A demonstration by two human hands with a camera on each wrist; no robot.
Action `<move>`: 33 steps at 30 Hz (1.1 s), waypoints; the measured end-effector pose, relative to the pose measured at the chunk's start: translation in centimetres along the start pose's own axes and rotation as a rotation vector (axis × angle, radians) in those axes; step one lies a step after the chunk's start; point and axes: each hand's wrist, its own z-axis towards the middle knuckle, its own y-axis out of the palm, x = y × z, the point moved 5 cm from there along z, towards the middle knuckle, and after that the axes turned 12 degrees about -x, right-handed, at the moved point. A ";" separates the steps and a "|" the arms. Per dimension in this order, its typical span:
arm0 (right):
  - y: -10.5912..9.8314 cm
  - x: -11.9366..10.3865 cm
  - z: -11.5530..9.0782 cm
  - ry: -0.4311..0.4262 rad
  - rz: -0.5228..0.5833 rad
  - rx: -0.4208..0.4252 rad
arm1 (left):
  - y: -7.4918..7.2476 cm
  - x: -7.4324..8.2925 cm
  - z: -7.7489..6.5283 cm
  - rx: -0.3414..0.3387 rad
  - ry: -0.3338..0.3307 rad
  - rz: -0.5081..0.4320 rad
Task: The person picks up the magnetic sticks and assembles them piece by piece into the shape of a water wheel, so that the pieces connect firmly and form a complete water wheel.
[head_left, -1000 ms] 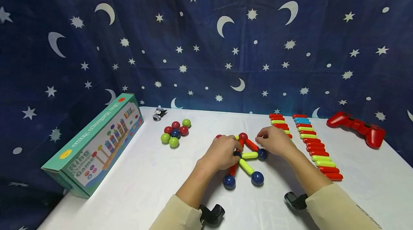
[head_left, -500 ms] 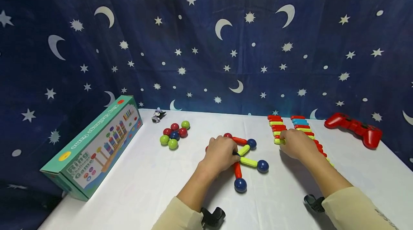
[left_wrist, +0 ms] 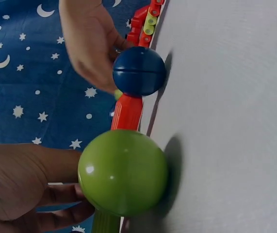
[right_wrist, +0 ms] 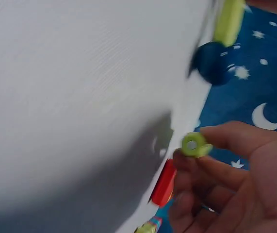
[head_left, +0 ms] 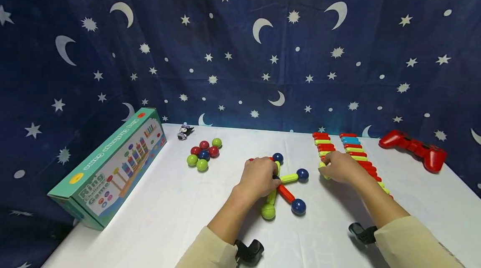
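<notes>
My left hand (head_left: 259, 178) grips the middle of a star-like figure made of magnetic sticks and balls, over its mostly hidden dark blue centre ball. Arms that show include a red stick (head_left: 286, 194) with a blue ball (head_left: 298, 207), a yellow-green stick (head_left: 289, 178) with another blue ball (head_left: 302, 175), and one ending in a green ball (head_left: 268, 212), large in the left wrist view. Part of the figure is behind the hand. Beside the stick rows, my right hand (head_left: 341, 168) pinches a yellow-green magnetic stick (right_wrist: 193, 144) between thumb and fingers, its end facing the right wrist camera.
Two rows of sticks (head_left: 363, 163), red, yellow-green and light blue, lie on the right by a red game controller (head_left: 415, 150). Several loose balls (head_left: 204, 155) cluster at back left, near a small figurine (head_left: 185, 132). A green box (head_left: 112, 168) stands at the left edge.
My right hand has left the figure, gone right to the stick rows and picked up a yellow-green stick. The figure has turned under my left hand, bringing a green ball to the front.
</notes>
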 end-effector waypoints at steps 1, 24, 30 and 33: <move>-0.1 -0.4 0.0 -0.028 0.038 0.022 | 0.0 0.0 0.0 -0.009 0.010 -0.004; 2.3 -5.6 1.2 -0.121 0.096 -0.091 | -0.1 0.3 0.3 -0.124 0.061 -0.075; 2.4 -5.7 1.4 -0.159 0.106 -0.060 | 0.0 0.0 0.1 -0.151 0.090 -0.101; 2.0 -5.3 1.2 -0.183 0.127 -0.031 | -0.1 -0.2 0.1 -0.176 0.108 -0.110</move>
